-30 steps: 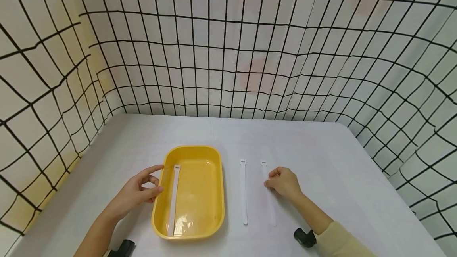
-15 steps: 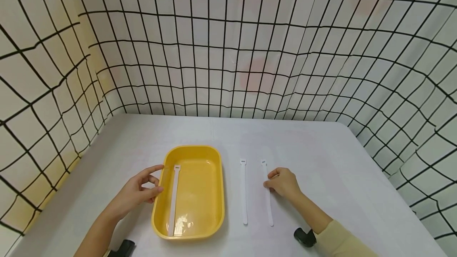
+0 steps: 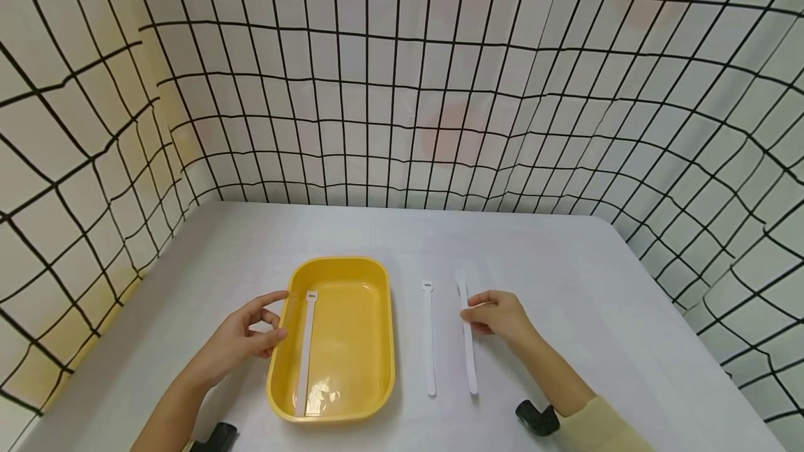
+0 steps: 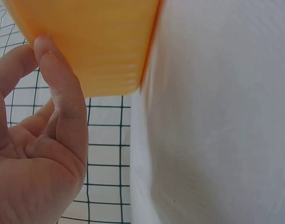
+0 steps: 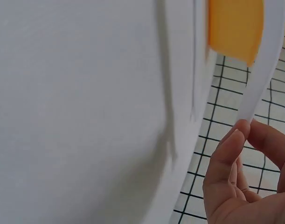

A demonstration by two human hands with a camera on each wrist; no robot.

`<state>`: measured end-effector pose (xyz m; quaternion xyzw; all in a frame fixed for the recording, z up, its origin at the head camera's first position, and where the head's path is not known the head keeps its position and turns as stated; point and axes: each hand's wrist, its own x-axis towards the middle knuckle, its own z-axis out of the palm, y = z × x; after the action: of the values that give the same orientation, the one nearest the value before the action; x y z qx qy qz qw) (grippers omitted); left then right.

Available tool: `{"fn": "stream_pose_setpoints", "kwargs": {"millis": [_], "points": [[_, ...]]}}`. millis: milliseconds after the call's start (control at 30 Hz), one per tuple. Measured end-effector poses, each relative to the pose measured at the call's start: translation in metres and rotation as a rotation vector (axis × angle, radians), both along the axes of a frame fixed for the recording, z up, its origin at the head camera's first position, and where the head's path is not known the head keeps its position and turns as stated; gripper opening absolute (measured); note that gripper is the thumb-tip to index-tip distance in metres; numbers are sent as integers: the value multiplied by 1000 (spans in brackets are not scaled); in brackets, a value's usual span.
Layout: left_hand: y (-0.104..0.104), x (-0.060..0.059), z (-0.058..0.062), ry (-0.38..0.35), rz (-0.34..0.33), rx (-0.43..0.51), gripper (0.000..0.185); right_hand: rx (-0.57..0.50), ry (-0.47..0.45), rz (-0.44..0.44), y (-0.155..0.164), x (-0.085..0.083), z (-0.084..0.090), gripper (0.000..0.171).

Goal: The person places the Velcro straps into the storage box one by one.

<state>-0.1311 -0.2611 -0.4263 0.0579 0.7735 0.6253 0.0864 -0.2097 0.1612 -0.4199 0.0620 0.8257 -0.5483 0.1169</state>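
My right hand pinches a white strap-style cable tie between thumb and fingers near its slotted head. In the right wrist view this cable tie hangs over the cloth, its shadow apart from it. Another white cable tie lies flat on the table, between that hand and a yellow tray. A further cable tie lies lengthwise inside the tray along its left side. My left hand holds the tray's left rim, index finger and thumb on it; in the left wrist view the thumb presses the outer wall.
A white cloth covers the table. Black wire mesh rises behind it and along both sides. A dark wrist-worn device sits under the right wrist, and a similar one under the left.
The right hand has lifted its cable tie off the table, shifting it slightly left and away from me. The left hand and tray stay put.
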Motion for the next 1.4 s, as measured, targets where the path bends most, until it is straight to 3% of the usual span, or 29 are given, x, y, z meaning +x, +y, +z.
{"fn": "stream_pose_setpoints", "kwargs": {"millis": [467,1400], "points": [[0,-1,-2,-19,15,-23,64,-153,19,56,-18,4,19,33],[-3,0,0,2,-5,-5,64,-290,-19,182,-61,4,20,35]]}}
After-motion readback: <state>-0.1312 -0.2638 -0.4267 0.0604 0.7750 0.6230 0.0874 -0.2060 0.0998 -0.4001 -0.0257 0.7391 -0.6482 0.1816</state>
